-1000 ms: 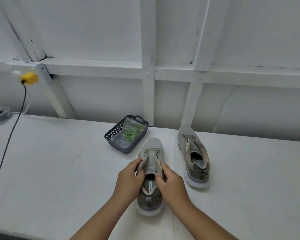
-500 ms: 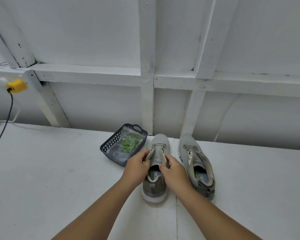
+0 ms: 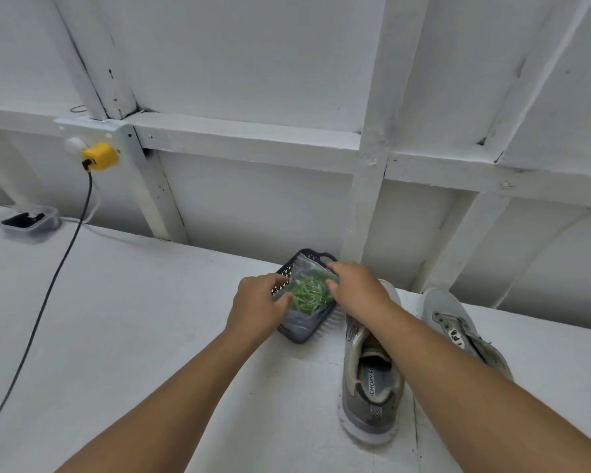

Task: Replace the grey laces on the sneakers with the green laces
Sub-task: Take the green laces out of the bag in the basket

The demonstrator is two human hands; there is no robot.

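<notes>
Both hands, left (image 3: pixel 257 303) and right (image 3: pixel 354 288), pinching clear bag (image 3: pixel 307 297) of green laces (image 3: pixel 309 295) in dark basket (image 3: pixel 302 332) beside sneaker (image 3: pixel 372 387).

— What's on the wall at the left?
— A yellow plug (image 3: pixel 100 156) in a white socket plate (image 3: pixel 93 138), with a black cable (image 3: pixel 48 291) trailing down across the white tabletop (image 3: pixel 133 319).
— Anything else?
— A small clear container (image 3: pixel 29 221) holding something dark, at the tabletop's far left.
</notes>
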